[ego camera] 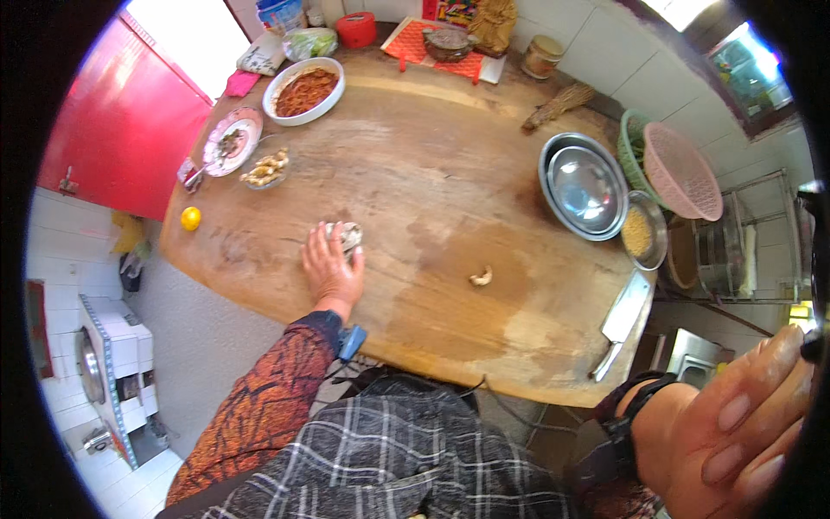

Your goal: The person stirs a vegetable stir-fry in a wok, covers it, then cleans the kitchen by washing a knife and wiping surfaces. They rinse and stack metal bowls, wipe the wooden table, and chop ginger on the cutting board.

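Note:
My left hand (334,269) rests on the wooden table (415,162), its fingers lying over a crumpled whitish thing (351,235), perhaps a damp cloth; whether they grip it does not show. Raised close to the camera at the lower right, my right hand (739,422) has its fingers bent by a dark object at the picture's rim; whether it holds that object is unclear. A small curved, pale piece of food (482,277) lies on the table between the hands, beside a damp patch. To the right lies a cleaver (626,308) with a metal handle.
Nested steel bowls (587,188), a bowl of yellow grains (637,231) and plastic baskets (684,170) stand at the right. At the left are a yellow round fruit (190,218), a dish of pale pieces (267,168), a pink-rimmed plate (224,167) and a bowl of reddish food (305,94).

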The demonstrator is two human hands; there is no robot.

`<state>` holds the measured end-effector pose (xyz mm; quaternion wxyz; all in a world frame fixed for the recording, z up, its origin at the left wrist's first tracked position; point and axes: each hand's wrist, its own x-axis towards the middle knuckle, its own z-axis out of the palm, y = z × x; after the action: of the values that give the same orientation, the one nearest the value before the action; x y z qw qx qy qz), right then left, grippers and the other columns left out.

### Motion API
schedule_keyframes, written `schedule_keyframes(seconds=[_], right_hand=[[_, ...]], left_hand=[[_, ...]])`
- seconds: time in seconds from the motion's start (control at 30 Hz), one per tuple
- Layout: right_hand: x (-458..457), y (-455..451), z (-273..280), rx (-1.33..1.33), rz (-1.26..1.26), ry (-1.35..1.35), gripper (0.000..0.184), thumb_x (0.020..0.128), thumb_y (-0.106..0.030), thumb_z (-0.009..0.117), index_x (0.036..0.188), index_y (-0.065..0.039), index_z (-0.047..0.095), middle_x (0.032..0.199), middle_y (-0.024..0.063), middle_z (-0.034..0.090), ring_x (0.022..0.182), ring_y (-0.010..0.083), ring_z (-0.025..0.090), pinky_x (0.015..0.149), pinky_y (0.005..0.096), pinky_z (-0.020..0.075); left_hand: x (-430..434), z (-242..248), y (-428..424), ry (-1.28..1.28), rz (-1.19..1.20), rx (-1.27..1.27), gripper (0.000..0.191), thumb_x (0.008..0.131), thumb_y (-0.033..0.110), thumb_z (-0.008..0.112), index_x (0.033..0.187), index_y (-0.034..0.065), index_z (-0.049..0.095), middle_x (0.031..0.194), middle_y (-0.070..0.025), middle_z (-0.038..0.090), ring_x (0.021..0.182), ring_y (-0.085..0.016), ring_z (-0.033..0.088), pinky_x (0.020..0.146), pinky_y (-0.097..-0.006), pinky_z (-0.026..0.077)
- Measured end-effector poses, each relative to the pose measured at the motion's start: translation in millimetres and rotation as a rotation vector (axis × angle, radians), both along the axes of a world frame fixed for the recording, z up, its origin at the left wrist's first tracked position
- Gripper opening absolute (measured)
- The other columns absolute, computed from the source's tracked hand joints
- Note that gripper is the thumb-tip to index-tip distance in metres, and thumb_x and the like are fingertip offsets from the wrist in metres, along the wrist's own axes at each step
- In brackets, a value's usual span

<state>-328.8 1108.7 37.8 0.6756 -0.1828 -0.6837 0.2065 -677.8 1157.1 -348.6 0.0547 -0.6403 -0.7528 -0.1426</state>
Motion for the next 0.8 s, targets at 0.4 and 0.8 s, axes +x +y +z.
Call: schedule_keyframes(seconds=[0.4,0.8], right_hand=[[-1,-24,17,0.050,-0.111,-0.026,0.018,0.096,-0.012,0.062,0.114,-0.006,0.064,0.089,0.0024,0.067,0.060,0.0118,0.056,0.056,0.0249,0.0436],[-9,-25,6,0.025,-0.133,-0.030,0.015,0.099,-0.014,0.059,0.113,-0.009,0.063,0.086,-0.0022,0.066,0.053,0.0092,0.053,0.054,0.0238,0.0416]], left_hand=[[3,-4,7,0.042,-0.007,0.025,0.066,0.092,0.037,0.064,0.151,0.0167,0.043,0.155,-0.0167,0.042,0.145,-0.037,0.037,0.119,-0.0573,0.028],[4,-3,3,0.041,0.003,-0.003,0.060,0.095,0.038,0.061,0.150,0.0165,0.045,0.156,-0.0167,0.042,0.146,-0.036,0.037,0.119,-0.0561,0.028]])
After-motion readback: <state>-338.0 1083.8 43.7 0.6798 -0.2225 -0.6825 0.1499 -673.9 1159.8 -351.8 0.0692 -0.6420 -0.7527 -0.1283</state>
